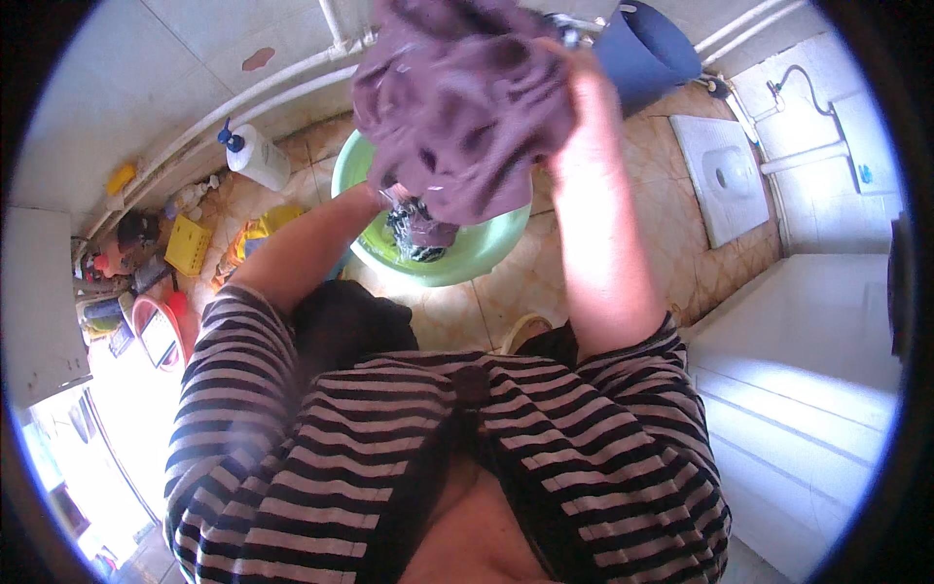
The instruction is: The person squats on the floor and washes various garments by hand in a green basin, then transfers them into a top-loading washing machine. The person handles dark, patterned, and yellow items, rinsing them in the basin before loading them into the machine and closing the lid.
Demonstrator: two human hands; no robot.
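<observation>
A wet purple garment is bunched up high over a light green plastic basin on the tiled floor. My right hand grips its right side and is raised above the basin's rim. Low over the basin, my left hand is mostly hidden behind the cloth; its fingers are not clear. Just beside it, a dark patterned cloth lies in the basin, with water splashing around it.
A blue bucket stands beyond my right hand, and a squat toilet is set in the floor at right. Left of the basin are a white pump bottle, a yellow plastic basket and a pink basin. White pipes run along the wall.
</observation>
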